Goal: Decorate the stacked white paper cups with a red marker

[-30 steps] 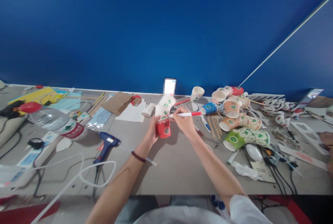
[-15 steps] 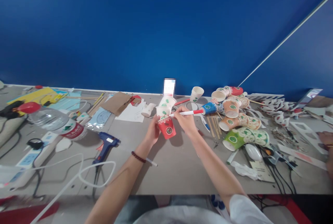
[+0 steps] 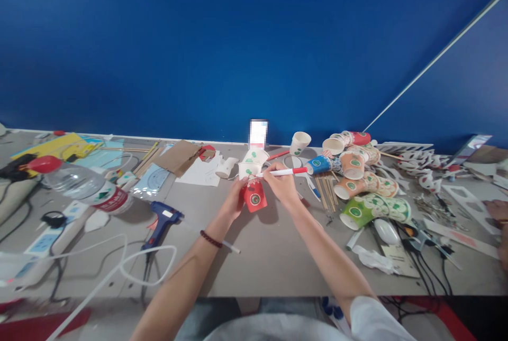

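Observation:
My left hand (image 3: 235,197) is closed around the left side of a red paper cup (image 3: 255,196), whose upper part is white. The cup is tilted, with its red end toward me and a round emblem facing up. In my right hand (image 3: 279,182) is a white marker (image 3: 288,172) with a red end pointing right; its other end meets the cup near the border of red and white. Right behind the held cup is a white paper piece with green marks (image 3: 256,156). A phone (image 3: 259,132) with a blurred-out screen stands beyond it.
At left are a hot glue gun (image 3: 162,220), a large plastic bottle (image 3: 89,185) and a power strip (image 3: 50,240). Stacked paper cups (image 3: 359,211) and wooden sticks (image 3: 328,193) lie at right. A white paper cup (image 3: 300,143) stands at the back. Another person's hand (image 3: 497,210) shows at far right.
The red cup has turned slightly in my left hand, so its emblem sits a little further left. The marker has shifted slightly left with my right hand.

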The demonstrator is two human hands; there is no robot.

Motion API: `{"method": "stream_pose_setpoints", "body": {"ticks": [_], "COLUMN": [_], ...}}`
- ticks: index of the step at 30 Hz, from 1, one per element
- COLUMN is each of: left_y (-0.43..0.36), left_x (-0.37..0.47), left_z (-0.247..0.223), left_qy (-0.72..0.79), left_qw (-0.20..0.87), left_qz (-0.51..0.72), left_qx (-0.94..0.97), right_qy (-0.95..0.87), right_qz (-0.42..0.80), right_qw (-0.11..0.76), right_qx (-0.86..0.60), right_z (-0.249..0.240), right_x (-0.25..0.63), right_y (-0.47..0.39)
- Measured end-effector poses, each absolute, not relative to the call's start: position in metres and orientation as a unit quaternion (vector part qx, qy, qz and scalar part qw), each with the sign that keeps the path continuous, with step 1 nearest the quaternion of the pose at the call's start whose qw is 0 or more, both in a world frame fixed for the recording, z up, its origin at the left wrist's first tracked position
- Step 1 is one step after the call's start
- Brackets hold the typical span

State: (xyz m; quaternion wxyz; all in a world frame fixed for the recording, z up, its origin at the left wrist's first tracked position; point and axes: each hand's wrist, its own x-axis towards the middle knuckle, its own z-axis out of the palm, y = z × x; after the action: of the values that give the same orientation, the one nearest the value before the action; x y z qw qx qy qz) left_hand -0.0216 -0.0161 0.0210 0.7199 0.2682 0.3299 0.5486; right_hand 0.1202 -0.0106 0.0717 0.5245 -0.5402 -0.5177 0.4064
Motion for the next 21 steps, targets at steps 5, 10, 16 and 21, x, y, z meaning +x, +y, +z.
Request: {"method": "stream_pose_setpoints", "body": {"ticks": [5, 10, 16, 21], "left_y": [-0.0158, -0.0145, -0.0136, -0.0136], "left_x": [-0.022, -0.0231, -0.0232, -0.023], "left_z": [0.0194, 0.0172, 0.0147, 0.0143], "left_qy": [0.329, 0.327, 0.314, 0.312], "left_qw": [0.722, 0.724, 0.723, 0.724], "left_qz": [0.544, 0.54, 0.542, 0.543], "left_qx": [0.273, 0.279, 0.291, 0.289], "right_qy": [-0.503, -0.486, -0.481, -0.475], "right_qz": [0.421, 0.438, 0.437, 0.437], "right_qw": [0.533, 0.542, 0.549, 0.556], "right_qx": [-0.534, -0.528, -0.526, -0.523], "right_z": [0.0694, 0.0719, 0.0721, 0.0735], "right_x": [0.12, 0.1194, 0.1196, 0.1196], "right_y": [-0.0097, -0.0113, -0.0124, -0.0126]}}
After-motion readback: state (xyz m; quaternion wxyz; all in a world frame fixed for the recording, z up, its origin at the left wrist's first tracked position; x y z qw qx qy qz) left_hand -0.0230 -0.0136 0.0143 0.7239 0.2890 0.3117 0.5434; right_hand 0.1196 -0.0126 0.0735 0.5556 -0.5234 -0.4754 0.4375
